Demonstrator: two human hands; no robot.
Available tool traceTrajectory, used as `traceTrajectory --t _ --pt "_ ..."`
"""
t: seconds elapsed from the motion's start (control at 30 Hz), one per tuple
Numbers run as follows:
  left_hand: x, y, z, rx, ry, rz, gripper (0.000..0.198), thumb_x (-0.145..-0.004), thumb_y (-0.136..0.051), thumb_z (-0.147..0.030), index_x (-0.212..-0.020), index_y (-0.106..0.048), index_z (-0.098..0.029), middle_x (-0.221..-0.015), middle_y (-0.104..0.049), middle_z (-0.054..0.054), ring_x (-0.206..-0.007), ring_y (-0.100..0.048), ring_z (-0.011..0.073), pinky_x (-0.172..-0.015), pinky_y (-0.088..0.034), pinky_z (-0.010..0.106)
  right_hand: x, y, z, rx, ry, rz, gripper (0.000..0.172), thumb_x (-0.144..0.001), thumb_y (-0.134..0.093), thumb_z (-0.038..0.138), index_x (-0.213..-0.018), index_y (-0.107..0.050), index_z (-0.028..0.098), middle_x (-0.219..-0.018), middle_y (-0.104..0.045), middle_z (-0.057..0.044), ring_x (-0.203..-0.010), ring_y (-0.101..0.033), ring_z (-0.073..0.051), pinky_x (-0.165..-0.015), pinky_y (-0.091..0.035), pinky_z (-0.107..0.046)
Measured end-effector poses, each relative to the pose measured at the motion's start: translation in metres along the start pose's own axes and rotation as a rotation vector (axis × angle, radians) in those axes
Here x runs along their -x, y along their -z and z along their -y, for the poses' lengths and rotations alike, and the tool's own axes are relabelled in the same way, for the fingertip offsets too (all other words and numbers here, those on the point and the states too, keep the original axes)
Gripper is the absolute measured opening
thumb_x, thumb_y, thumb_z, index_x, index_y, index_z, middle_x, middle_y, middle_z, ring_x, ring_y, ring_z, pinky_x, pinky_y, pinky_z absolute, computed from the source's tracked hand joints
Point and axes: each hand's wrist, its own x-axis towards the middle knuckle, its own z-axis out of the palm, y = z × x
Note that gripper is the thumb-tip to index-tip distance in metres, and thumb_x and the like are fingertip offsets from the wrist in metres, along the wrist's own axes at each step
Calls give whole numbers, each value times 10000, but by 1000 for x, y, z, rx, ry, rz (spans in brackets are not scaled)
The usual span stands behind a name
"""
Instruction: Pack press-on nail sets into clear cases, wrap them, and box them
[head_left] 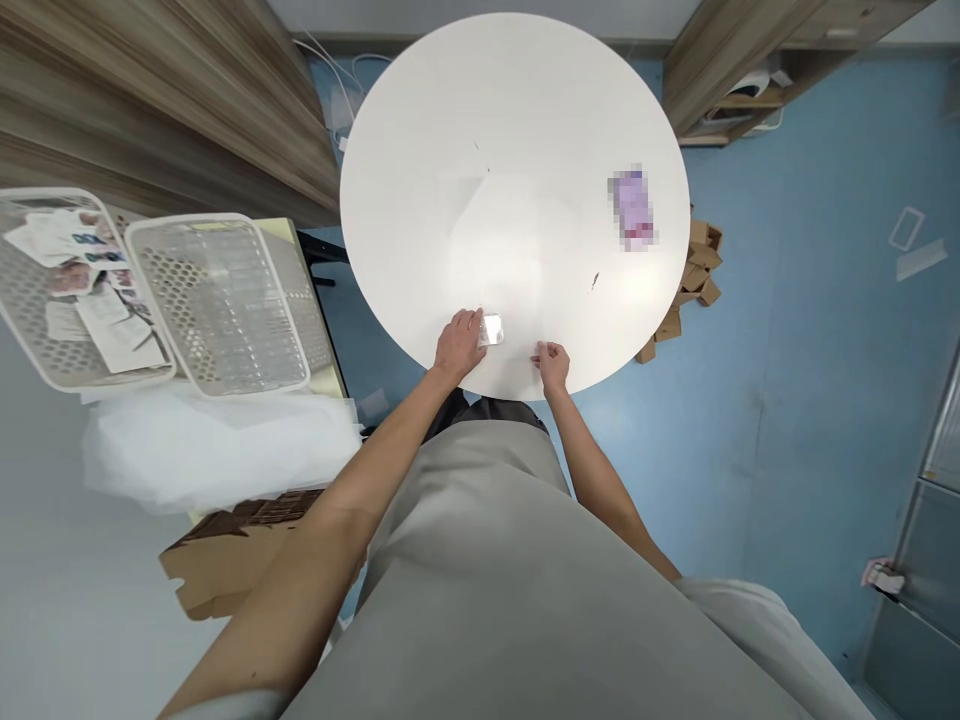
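Observation:
A small, shiny, see-through square piece [492,329] lies on the white round table [517,90], close to its front edge. My left hand [458,343] is bent over the left side of this piece, with thumb and fingertips at its edge. To the right, a short gap away, my right hand [553,365] is just above the tabletop with its fingers curled into a pinch. Whatever may be between those fingertips is too small to make out. A blurred purple item [634,208] lies toward the table's right side.
Two white plastic baskets stand at the left; one basket [176,375] holds printed cards, the other basket [304,375] stacked clear pieces. Below them are a white plastic bag [225,445] and an open carton [232,570]. Small brown boxes [697,265] lie on the floor beyond the table's right edge.

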Motion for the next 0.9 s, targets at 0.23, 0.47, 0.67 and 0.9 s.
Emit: traceTrajectory --t 0.23,0.47,0.67,0.9 --pt "-4 -7 3 -27 -12 8 835 -934 -611 -213 -1729 -387 -91 -1671 -508 269 -1623 -396 432 -1270 -441 573 5 8 8 204 154 46 185 -1018 -659 413 -941 -670 245 -1073 -804 -59 -920 -780 -218 -926 -591 -356" --pt "4 0 -3 91 8 -38 831 -931 -696 -226 -1711 -424 -140 -1734 -451 243 -1662 -341 424 -1325 -361 573 23 6 24 389 342 90 173 -1062 -631 389 -1001 -694 239 -1172 -768 -95 -1032 -733 -251 -962 -572 -387" --pt "20 3 -7 414 279 -102 476 -1033 -595 -284 -1494 -637 -178 -1519 -672 175 -1310 -690 314 -1154 -549 452 45 -12 27 560 656 207 176 -1101 -600 325 -1048 -743 237 -1358 -725 -141 -1360 -610 -304 -1104 -560 -447" --pt "25 -5 -6 786 457 -147 448 -1154 -414 -525 -1094 -742 -226 -1160 -817 106 -1034 -784 247 -986 -599 365 60 -47 24 693 822 398 159 -1106 -634 242 -1034 -774 220 -1519 -684 -152 -1513 -519 -307 -1273 -459 -489"
